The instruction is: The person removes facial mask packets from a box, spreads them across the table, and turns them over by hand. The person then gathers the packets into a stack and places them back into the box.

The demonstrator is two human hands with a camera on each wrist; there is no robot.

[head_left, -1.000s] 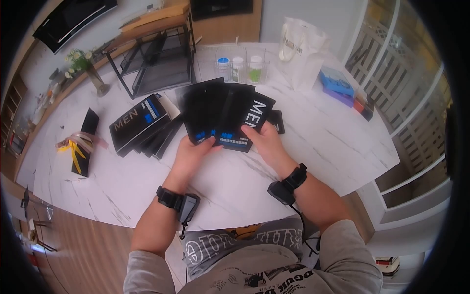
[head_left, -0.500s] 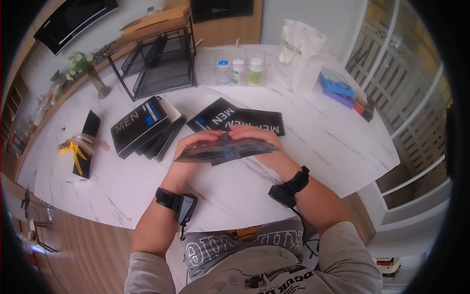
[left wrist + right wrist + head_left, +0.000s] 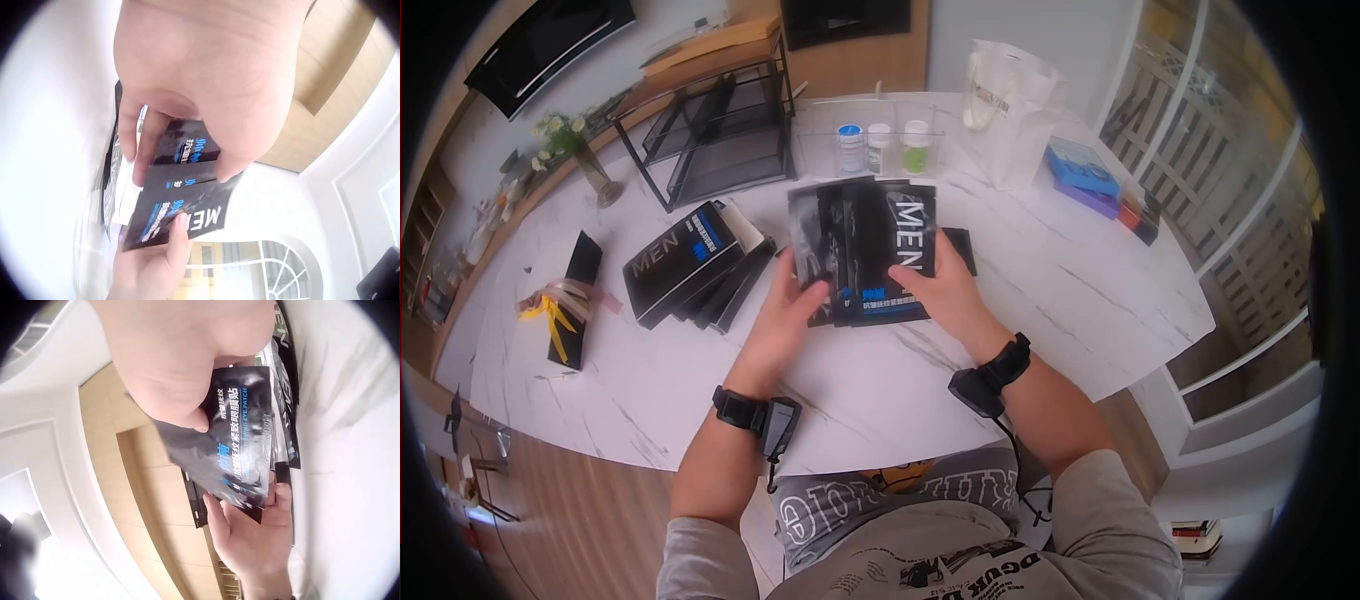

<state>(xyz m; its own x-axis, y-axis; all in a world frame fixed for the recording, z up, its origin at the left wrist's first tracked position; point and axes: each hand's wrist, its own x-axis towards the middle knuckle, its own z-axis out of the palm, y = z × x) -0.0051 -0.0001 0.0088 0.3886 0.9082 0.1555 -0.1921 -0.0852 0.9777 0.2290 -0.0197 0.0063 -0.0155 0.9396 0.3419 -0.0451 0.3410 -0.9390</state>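
Both hands hold a loose stack of flat black eye patch packets (image 3: 865, 235), printed "MEN" with blue lettering, above the table. The left hand (image 3: 788, 298) grips the left side, thumb on the front and fingers behind. At the right edge, the right hand (image 3: 952, 290) pinches the stack with its thumb over the print. In the right wrist view, English "EYE PATCH" text shows on the front packet (image 3: 240, 425). The packets overlap unevenly, their edges slightly spread. More black packets (image 3: 960, 248) lie on the table behind, mostly hidden by the stack.
Black "MEN" boxes (image 3: 675, 258) lie to the left, near a ribbon-tied black box (image 3: 578, 300). Behind stand a mesh rack (image 3: 730, 150), a clear organizer with bottles (image 3: 880, 150) and a white paper bag (image 3: 1015, 120). Blue and purple boxes (image 3: 1085, 170) sit at the right.
The wide fan of packets was tipped edge-on with fingers over its top edge, then turned back to face up. The stack is now narrower and the packets overlap more closely.
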